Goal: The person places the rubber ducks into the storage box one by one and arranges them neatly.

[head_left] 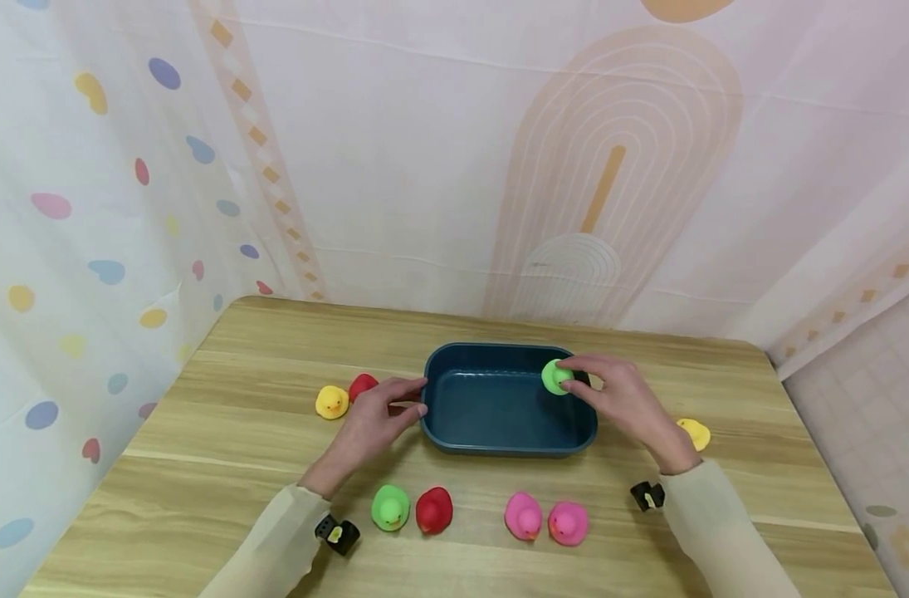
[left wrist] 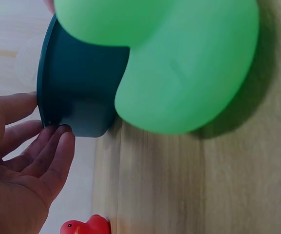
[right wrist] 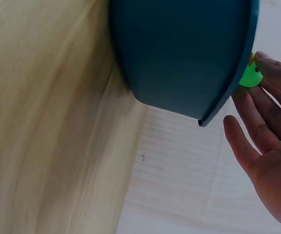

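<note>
A dark blue rectangular basin (head_left: 499, 407) stands on the table. Over its right end, my right hand (head_left: 611, 394) pinches a green rubber duck (head_left: 554, 377) between thumb and fingers. The right wrist view has this green duck (right wrist: 251, 75) just past the basin's rim. With loosely extended fingers, my left hand (head_left: 375, 419) touches the basin's left end; in the left wrist view its fingertips lie against the outer wall (left wrist: 82, 112). A red duck (head_left: 363, 385) is partly hidden behind the left hand, beside a yellow duck (head_left: 332, 402).
In front of the basin sit a green duck (head_left: 390, 507), a red duck (head_left: 434, 510) and two pink ducks (head_left: 524, 516). Another yellow duck (head_left: 694, 433) is partly covered by the right wrist. A patterned curtain (head_left: 424, 166) hangs behind the wooden table (head_left: 275, 349).
</note>
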Available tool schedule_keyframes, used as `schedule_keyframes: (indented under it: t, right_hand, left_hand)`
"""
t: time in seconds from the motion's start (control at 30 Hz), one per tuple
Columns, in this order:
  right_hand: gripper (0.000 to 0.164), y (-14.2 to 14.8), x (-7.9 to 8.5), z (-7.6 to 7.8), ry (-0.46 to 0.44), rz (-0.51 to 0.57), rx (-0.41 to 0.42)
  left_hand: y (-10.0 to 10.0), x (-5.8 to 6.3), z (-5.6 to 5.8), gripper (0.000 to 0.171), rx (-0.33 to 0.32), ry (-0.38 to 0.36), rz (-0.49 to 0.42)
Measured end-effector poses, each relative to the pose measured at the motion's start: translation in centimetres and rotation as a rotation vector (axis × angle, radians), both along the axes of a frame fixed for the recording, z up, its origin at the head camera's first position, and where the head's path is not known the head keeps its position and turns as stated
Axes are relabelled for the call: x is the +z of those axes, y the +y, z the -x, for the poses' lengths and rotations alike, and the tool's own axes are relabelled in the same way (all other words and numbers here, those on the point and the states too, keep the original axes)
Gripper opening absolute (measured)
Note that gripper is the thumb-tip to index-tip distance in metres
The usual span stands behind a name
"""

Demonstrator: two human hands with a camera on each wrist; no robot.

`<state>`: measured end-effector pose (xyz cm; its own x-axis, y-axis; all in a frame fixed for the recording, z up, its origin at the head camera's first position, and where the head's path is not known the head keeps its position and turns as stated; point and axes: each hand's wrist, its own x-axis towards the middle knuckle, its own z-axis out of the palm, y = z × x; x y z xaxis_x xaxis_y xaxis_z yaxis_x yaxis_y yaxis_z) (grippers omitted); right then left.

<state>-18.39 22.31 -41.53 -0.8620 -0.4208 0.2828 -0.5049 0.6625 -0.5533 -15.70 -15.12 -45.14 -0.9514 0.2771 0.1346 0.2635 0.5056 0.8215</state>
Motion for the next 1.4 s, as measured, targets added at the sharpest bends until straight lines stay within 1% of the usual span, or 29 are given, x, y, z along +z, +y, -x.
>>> schedule_keyframes:
  t: [0.37,0.63,0.87,1.1,1.4]
  right_hand:
    - [0.028,-0.5,-0.5,0.8,0.004,-0.066,0.025]
    - [0.025,-0.8,-0.9,1.4,0.018,-0.142,0.048]
    - [0.023,-1.2,-1.3,1.7,0.086,-0.219,0.079]
    - [0.022,-1.7,-1.4,1.8,0.087,-0.3,0.08]
    - [0.024,-2.0,-1.8,1.8,0.117,-0.311,0.081]
  left_hand:
    - [0.0,0.0,0.0,0.044,0.001,0.006,0.014]
    - [0.1,-0.1,0.1,0.043,0.002,0.011,0.011]
    - [0.0,-0.1,0.2,0.043,0.0,0.018,0.018]
    - [0.0,-0.1,0.2,0.043,0.003,0.019,0.028]
    - [-0.2,-0.2,0.2,0.043,-0.001,0.021,0.023]
